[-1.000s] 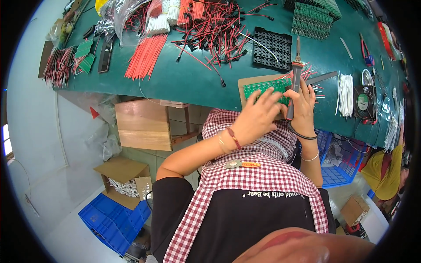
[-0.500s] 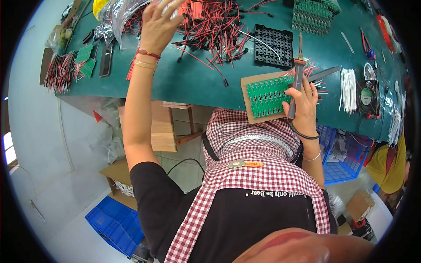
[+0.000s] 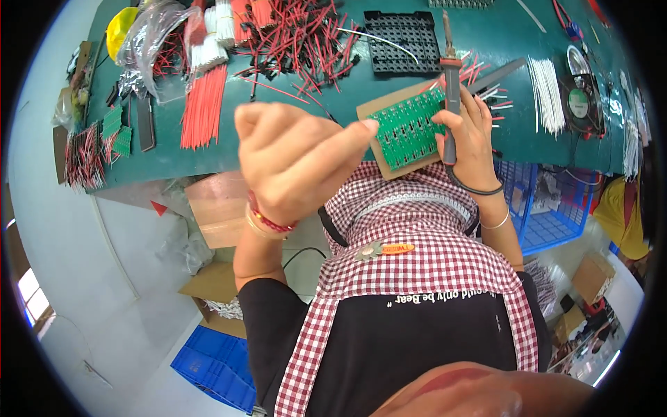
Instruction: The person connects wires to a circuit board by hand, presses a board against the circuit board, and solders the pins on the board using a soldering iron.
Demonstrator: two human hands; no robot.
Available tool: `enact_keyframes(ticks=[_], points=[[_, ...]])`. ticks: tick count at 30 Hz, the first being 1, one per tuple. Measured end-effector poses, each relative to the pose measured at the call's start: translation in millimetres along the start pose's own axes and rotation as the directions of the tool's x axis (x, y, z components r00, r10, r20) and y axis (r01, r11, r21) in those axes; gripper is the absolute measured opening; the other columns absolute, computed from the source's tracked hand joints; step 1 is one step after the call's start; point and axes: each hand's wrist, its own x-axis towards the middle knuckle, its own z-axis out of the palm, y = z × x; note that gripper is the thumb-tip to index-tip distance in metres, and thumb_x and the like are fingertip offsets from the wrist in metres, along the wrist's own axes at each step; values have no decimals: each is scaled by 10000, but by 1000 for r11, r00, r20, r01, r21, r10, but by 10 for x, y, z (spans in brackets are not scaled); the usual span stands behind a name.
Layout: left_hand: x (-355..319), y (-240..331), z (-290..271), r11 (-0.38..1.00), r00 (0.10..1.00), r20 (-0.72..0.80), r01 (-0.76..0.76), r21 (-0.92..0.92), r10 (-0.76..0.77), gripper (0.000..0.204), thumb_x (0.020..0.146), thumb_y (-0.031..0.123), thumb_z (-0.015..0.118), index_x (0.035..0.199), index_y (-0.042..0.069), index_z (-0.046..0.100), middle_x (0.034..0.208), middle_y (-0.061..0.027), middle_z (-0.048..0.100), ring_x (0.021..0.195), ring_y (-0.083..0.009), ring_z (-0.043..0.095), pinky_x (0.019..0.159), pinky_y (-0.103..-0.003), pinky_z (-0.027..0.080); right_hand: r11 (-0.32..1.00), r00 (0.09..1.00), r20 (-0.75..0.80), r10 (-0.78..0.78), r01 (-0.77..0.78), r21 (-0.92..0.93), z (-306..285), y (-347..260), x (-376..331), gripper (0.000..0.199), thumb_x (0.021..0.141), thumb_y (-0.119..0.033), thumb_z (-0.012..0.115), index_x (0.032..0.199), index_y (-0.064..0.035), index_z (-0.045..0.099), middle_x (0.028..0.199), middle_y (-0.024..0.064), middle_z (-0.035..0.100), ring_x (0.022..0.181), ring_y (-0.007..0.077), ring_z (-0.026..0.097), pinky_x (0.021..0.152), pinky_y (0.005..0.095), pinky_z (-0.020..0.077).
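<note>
My right hand is closed around a soldering iron, its tip pointing away toward the back of the table. The thumb of that hand rests at the right edge of a green circuit board panel. Beneath the panel lies a piece of brown cardboard at the table's near edge. My left hand is closed just left of the panel, with the forefinger reaching to the panel's left edge. Whatever its fingers hold, if anything, is hidden.
A heap of red-and-black wires lies behind my left hand, beside bundled red wires and a clear plastic bag. A black tray stands behind the panel. White wires and a small fan are at the right.
My left hand has come back from the wire heap to the panel's left edge, its fingers now closed. My right hand keeps the soldering iron. The whole view has shifted somewhat.
</note>
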Motion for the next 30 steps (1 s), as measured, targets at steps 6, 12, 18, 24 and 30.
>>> enact_keyframes(ticks=[6, 12, 18, 24, 30], points=[[-536, 272, 282, 912, 921, 117, 385, -140, -370, 150, 723, 25, 746, 837, 75, 664, 682, 31, 672, 607, -123, 560, 730, -299, 344, 971, 995, -102, 11, 14, 239, -68, -72, 13, 396, 750, 0, 686, 1065, -131, 485, 1259, 162, 593, 1283, 341, 461, 1056, 505, 286], [-617, 557, 439, 865, 911, 31, 401, -302, -412, 192, 691, 37, 782, 817, 102, 652, 666, 31, 632, 596, -105, 554, 692, -293, 300, 560, 976, -211, -44, 199, 804, -8, -484, 37, 358, 802, 17, 715, 1044, -76, 468, 958, 168, 648, 864, 289, 656, 783, 399, 534], [-658, 539, 408, 846, 905, 26, 407, -344, -424, 202, 649, 58, 803, 777, 124, 662, 670, 47, 622, 599, -95, 559, 668, -292, 285, 480, 979, -204, -4, 181, 858, -85, -476, -20, 403, 759, 109, 705, 1042, -74, 483, 871, 145, 607, 750, 252, 638, 643, 347, 542], [-683, 586, 432, 881, 933, 59, 356, -312, -356, 242, 648, 62, 804, 817, 123, 641, 673, 43, 617, 611, -100, 563, 681, -302, 299, 488, 981, -191, -28, 180, 854, -160, -486, -9, 398, 751, 137, 682, 1037, -65, 494, 855, 153, 600, 727, 248, 632, 613, 345, 532], [-725, 445, 311, 907, 918, 70, 396, -144, -390, 227, 642, 11, 742, 736, 140, 580, 650, 31, 557, 595, -159, 504, 672, -317, 318, 616, 983, -182, -12, 150, 773, -205, -392, -63, 371, 772, 135, 648, 1046, -65, 500, 823, 142, 591, 686, 225, 601, 583, 317, 507]])
